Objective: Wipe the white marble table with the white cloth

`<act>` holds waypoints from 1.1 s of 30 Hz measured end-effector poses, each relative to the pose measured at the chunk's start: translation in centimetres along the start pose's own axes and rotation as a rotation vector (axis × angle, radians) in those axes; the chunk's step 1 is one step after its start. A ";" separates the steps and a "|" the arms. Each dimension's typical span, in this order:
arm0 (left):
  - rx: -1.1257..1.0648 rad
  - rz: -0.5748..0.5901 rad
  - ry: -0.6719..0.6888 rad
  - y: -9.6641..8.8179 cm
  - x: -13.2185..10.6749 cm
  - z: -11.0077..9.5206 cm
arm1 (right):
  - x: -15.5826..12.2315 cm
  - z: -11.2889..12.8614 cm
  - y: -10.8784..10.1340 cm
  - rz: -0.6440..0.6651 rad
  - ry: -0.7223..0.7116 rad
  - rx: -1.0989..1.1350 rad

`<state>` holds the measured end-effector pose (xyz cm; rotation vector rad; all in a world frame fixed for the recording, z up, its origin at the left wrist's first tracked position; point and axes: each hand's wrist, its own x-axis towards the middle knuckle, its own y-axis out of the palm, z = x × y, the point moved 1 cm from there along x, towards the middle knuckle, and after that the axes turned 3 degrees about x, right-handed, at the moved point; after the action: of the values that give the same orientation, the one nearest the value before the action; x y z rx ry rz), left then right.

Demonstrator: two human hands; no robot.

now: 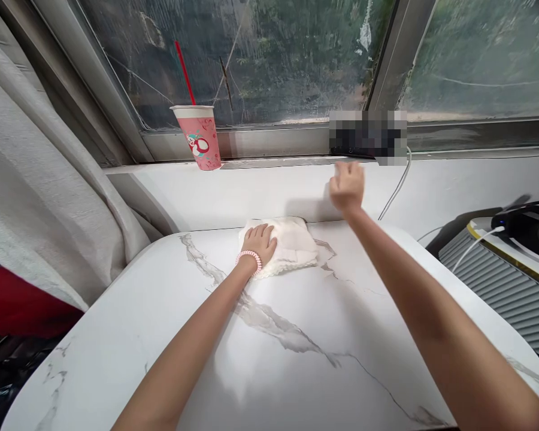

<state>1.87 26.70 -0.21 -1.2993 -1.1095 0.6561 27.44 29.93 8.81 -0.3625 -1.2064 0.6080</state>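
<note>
My left hand (259, 242), with a pink coil band at the wrist, lies flat with its fingers a little apart. Under it is a folded cream-white cloth (294, 245) near the far edge of the white marbled table (278, 371). My right hand (348, 184) is raised above the table's far side, its fingers curled in. Whatever those fingers may hold is hidden. Just beyond that hand, a dark object (363, 143), mostly pixelated, rests on the window sill.
A pink paper cup (203, 140) with a red straw stands on the sill. A grey curtain (49, 167) hangs at the left. White cable (395, 188) runs down from the sill. At the right, a ribbed grey case (503, 293) bears a black device (536, 224).
</note>
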 end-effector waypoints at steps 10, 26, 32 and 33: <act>-0.034 -0.026 0.010 0.3 0.0 0.3 | 5.3 -5.5 0.5 -0.096 0.090 -0.140; -0.028 -0.047 0.015 0.4 0.0 0.5 | 5.1 -6.5 0.3 -0.116 0.017 -0.108; -0.028 -0.023 0.003 0.1 0.0 0.3 | 5.1 -6.5 0.1 -0.110 0.007 -0.096; -0.027 -0.022 0.002 0.1 0.0 0.3 | 5.2 -6.5 0.2 -0.108 0.008 -0.096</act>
<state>1.63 26.86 -0.33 -1.3086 -1.1324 0.6257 34.69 33.62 10.57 -0.3772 -1.2421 0.4559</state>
